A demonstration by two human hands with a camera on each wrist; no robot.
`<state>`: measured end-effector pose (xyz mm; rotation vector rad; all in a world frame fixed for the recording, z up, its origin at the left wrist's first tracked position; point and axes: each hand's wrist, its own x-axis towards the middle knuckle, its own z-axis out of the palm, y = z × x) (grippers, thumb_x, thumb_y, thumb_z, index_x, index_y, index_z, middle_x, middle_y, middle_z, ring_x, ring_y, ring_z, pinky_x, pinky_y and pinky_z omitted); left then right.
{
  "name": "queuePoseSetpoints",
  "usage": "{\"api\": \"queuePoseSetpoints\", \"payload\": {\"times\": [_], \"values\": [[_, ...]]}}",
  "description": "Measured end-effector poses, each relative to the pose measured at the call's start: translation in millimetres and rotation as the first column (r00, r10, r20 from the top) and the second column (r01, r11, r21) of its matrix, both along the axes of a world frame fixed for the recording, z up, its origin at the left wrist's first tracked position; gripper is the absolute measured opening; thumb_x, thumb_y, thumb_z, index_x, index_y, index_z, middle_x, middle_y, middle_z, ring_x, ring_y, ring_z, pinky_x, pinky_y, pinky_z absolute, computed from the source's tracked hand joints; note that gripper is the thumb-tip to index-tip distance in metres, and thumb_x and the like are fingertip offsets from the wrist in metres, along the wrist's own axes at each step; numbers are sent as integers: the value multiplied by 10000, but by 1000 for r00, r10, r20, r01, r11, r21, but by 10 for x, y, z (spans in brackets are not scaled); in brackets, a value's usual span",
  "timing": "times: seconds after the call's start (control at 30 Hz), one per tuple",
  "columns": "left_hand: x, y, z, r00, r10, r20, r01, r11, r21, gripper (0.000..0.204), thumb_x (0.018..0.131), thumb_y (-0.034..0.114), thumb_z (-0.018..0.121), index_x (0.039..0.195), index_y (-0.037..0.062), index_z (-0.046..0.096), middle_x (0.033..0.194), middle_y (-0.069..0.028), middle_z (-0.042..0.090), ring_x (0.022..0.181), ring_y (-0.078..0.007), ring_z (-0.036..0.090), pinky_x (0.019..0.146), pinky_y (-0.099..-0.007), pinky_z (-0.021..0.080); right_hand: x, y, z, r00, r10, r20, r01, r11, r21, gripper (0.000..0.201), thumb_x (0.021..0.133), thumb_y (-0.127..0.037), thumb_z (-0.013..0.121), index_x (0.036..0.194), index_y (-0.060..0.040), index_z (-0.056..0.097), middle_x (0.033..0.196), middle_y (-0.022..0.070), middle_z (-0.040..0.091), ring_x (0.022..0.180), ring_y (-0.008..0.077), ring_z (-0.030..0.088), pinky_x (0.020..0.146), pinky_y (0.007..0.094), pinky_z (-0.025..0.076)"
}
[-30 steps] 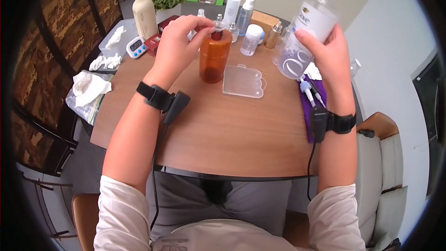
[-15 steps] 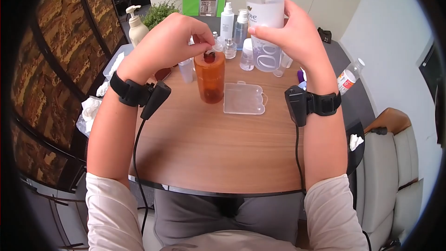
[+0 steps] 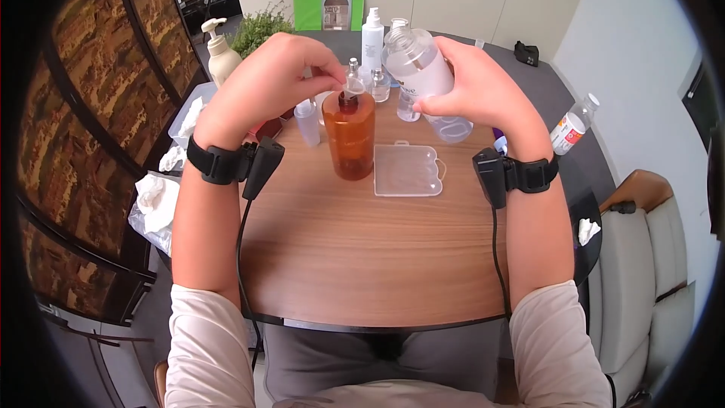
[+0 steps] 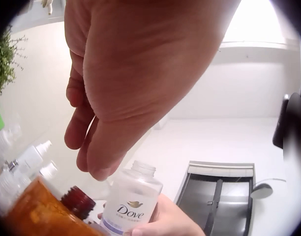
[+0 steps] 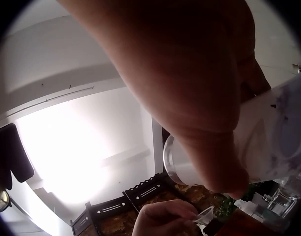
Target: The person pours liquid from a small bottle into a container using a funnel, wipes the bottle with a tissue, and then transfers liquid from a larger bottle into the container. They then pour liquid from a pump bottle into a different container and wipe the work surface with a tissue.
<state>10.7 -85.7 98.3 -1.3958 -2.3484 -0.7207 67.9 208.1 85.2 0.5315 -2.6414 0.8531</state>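
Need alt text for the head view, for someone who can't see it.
A person's left hand pinches a small clear plastic funnel at the mouth of an upright translucent amber bottle; the right hand holds an uncapped clear bottle with a white label, tilted, beside it. A flat clear plastic case lies on the brown wood-grain table.

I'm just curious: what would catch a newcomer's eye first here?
Probably the orange bottle, upright on the table, where the left hand pinches a small clear funnel at its mouth. Just beside, the right hand holds a tilted, uncapped Dove bottle. At the back, a bright green panel stands out.
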Motion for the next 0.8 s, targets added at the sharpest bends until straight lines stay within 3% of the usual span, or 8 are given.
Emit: {"api": "queuePoseSetpoints", "payload": {"times": [0.1, 0.17, 0.27, 0.57, 0.8], "values": [[33, 3, -2, 1000, -2, -16, 3, 1000, 27, 59, 896, 8, 754, 950, -16, 758, 846, -111, 740, 781, -220, 722, 730, -317, 574, -34, -30, -30, 1000, -23, 14, 22, 995, 98, 688, 719, -201, 893, 1323, -5, 628, 1160, 147, 741, 1068, 269, 712, 965, 370, 550], [38, -8, 1, 1000, -7, -24, 8, 999, 31, 72, 892, 10, 756, 959, -15, 758, 852, -116, 741, 783, -222, 724, 736, -325, 581, -92, -7, -108, 997, -36, -73, 38, 999, 22, 729, 715, -161, 910, 1351, -13, 585, 1176, 151, 736, 1102, 266, 710, 978, 375, 547], [24, -26, -18, 993, 21, -112, -15, 998, 54, 85, 874, 22, 762, 951, -13, 757, 844, -110, 741, 776, -225, 720, 729, -329, 582, -96, -1, -138, 998, -47, -49, 46, 999, -24, 767, 710, -98, 920, 1372, -21, 540, 1186, 150, 730, 1120, 261, 712, 987, 379, 547], [-147, -3, -114, 968, -90, -234, 97, 995, 19, 73, 838, 18, 760, 909, 0, 758, 859, -111, 755, 792, -267, 716, 740, -356, 582, -49, -5, -123, 998, 31, -48, -28, 997, 70, 719, 722, -51, 895, 1343, -18, 533, 1159, 133, 729, 1100, 239, 713, 983, 363, 544], [-126, -16, -107, 982, -81, -171, 85, 996, 18, 83, 827, 15, 764, 910, 3, 764, 870, -110, 761, 800, -270, 724, 747, -348, 596, -11, -30, -120, 998, 65, -9, -64, 996, 68, 680, 708, -32, 873, 1320, -32, 576, 1133, 108, 730, 1075, 214, 698, 983, 344, 533]]}}
